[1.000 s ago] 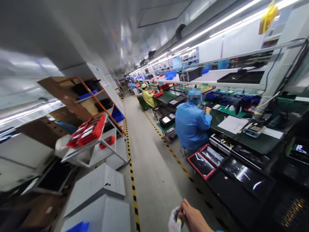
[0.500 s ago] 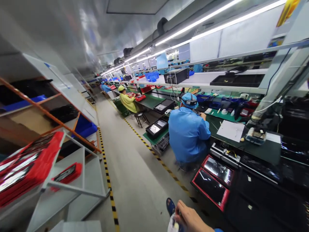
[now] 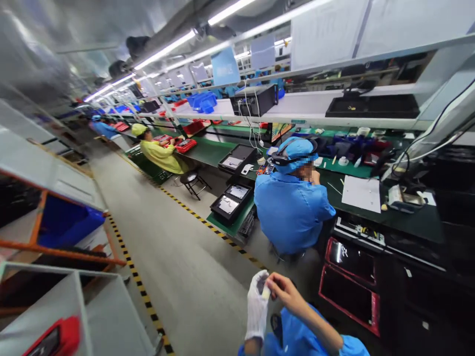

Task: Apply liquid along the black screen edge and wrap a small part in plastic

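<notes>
In the lower middle, my left hand (image 3: 258, 306) wears a white knitted glove, its fingers bent upward and curled. My bare right hand (image 3: 285, 291) meets it at the fingertips, with thumb and forefinger pinched together. Between the two hands shows a small pale-yellow piece (image 3: 266, 291), too small to name; the right fingertips press at its edge. Part of the gloved fingers is hidden behind it. Both hands are in the air above the aisle, in front of my blue sleeves.
A seated co-worker in blue (image 3: 291, 212) is just ahead at the green bench (image 3: 334, 193). Red-framed panels (image 3: 349, 291) lie at right. A grey rack (image 3: 111, 306) stands at left. The aisle floor (image 3: 178, 267) has striped tape. Farther off sits a person in yellow (image 3: 159, 155).
My view has swung right and down. The gloved left hand, mostly out of view before, now shows whole, raised with the right hand. The co-worker's head has turned to the side.
</notes>
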Motion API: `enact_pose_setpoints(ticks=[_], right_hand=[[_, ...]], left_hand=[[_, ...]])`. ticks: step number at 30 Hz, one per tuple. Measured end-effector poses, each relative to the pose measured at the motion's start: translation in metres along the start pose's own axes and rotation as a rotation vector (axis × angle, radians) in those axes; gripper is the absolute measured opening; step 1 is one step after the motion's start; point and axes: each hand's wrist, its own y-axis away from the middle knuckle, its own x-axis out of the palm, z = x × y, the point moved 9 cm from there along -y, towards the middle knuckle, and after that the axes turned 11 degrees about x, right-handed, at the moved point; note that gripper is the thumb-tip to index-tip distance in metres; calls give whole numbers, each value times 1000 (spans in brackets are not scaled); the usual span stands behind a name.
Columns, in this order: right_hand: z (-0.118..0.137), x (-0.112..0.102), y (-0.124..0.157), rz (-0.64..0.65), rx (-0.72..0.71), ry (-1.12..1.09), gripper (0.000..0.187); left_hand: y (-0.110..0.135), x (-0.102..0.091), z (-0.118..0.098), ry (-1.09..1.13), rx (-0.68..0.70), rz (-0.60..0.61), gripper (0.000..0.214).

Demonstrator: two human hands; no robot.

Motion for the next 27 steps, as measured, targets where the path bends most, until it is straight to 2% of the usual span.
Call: enact_pose_setpoints(ticks=[4, 7, 9, 12, 16, 19, 24, 27], right_hand=[[52, -36, -16, -252, -128, -89, 83], [71, -69, -29, -430, -150, -195, 83], [75, -90, -39, -530, -148, -261, 84], [72, -115, -54, -651, -131, -348, 85], [50, -122, -65, -701, -13, -411, 90], [29, -116, -54, -765, 59, -386, 89], [12, -114, -17, -957, 73, -235, 86], [4, -114, -1, -1048, 71, -110, 79]], left_hand=[[-43, 45, -61, 35, 58, 141, 50], [-75, 80, -109, 18, 124, 244, 51], [-93, 97, -132, -1, 135, 308, 52], [-113, 119, -154, -27, 135, 432, 54], [-132, 138, -172, -126, 182, 542, 52], [-147, 129, -175, -232, 249, 479, 60], [-181, 71, -149, -426, 252, 105, 72], [-203, 49, -131, -499, 230, -26, 75]])
